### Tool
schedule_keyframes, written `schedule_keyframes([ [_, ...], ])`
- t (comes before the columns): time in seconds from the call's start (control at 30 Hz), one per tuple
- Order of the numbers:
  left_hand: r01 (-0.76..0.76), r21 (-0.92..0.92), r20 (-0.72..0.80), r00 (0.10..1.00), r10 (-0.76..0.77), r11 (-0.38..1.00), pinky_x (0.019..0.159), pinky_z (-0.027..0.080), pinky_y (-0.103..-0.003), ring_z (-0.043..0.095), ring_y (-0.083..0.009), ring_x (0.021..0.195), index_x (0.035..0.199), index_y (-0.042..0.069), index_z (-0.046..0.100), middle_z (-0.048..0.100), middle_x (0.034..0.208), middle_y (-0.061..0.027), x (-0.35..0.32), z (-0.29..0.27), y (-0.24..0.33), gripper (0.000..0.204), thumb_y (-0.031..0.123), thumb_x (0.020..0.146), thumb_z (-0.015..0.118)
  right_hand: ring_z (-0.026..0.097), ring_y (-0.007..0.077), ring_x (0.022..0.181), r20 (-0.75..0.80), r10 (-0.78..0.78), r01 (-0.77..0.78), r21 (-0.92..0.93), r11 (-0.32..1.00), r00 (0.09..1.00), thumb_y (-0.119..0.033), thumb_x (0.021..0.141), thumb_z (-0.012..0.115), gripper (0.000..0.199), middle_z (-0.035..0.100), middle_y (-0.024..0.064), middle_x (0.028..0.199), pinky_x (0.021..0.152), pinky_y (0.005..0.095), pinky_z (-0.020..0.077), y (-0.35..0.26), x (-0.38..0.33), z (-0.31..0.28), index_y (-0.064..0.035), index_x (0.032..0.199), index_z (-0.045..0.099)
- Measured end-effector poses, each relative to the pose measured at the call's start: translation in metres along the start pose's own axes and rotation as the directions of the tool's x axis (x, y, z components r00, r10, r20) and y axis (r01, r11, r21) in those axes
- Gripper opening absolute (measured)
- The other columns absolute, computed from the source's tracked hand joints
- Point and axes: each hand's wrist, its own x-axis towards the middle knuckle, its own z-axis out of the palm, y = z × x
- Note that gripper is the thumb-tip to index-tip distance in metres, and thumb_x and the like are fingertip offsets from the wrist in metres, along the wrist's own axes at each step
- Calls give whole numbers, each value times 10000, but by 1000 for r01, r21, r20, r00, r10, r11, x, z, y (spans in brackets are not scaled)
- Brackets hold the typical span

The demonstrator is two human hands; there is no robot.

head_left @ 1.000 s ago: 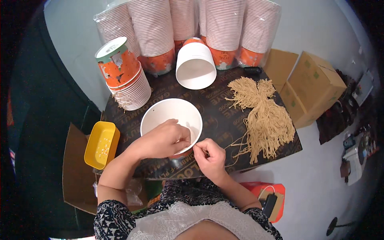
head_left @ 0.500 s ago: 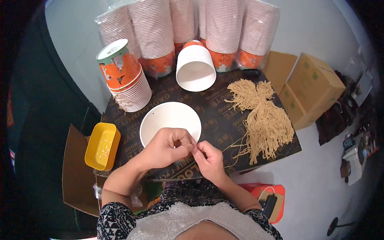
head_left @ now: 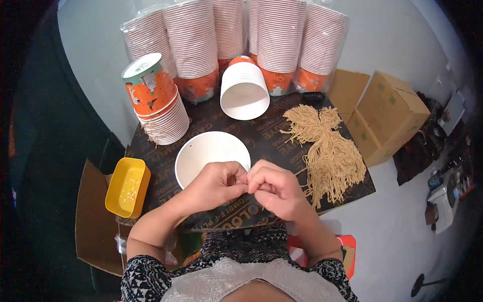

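A white-lined paper bucket (head_left: 206, 151) rests on the table in front of me, opening upward, with a small dark hole near its far left rim. My left hand (head_left: 216, 183) is closed in a pinch over the bucket's near right rim; what its fingertips grip is hidden. Close against it, my right hand (head_left: 279, 191) has its fingers curled round a thin tan cord (head_left: 262, 207), which shows just below the fingers. To the right lies a thick bundle of tan cords (head_left: 336, 163), tied in at its upper part.
Tall stacks of paper buckets (head_left: 188, 40) in clear plastic line the back. A stack of orange buckets (head_left: 151, 93) stands left, beyond a yellow tub (head_left: 128, 168) with small pale pieces. Another bucket (head_left: 245, 98) lies tipped toward me. Cardboard boxes (head_left: 387, 110) sit right of the table.
My right hand has turned over and come up against the left hand, its fingers now curled. The left hand keeps its pinch at the rim. The whole view has shifted slightly.
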Motion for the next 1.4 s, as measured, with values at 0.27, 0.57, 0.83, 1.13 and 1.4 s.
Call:
schedule_keyframes([
  [0.27,178,-120,16,984,-178,977,476,393,-219,517,-43,572,823,4,601,575,649,4,5,-8,5,94,28,907,636,601,272,883,-134,-191,91,-534,840,972,54,780,641,176,576,139,995,800,324,485,22,3,-1,6,949,627],
  [0.57,155,-172,48,988,-148,973,479,386,-214,517,-44,575,842,6,611,587,687,6,7,-9,-1,75,22,906,645,601,273,938,-134,-191,109,-460,881,972,72,786,639,218,570,139,1022,832,333,488,31,3,9,5,991,606],
  [0.83,108,-126,-1,994,-109,986,519,417,-217,540,-53,612,828,2,605,611,702,-7,11,-12,-9,89,24,886,668,602,323,833,-179,-234,117,-496,860,956,24,809,667,129,566,142,935,720,386,499,33,1,18,-8,893,576],
  [1.13,112,-211,47,993,-104,971,611,470,-235,580,-76,685,820,13,596,640,769,-26,13,-12,-11,91,-29,851,670,608,304,803,-176,-360,214,-544,811,916,4,789,691,128,588,127,928,708,384,510,35,-7,19,-13,899,628],
  [1.4,-35,-154,75,996,47,987,616,475,-242,584,-69,752,829,18,563,631,797,-26,8,-9,-17,111,-17,867,661,625,309,877,-195,-298,185,-450,873,934,51,849,600,162,604,152,1005,760,372,517,54,-3,19,25,1008,623],
])
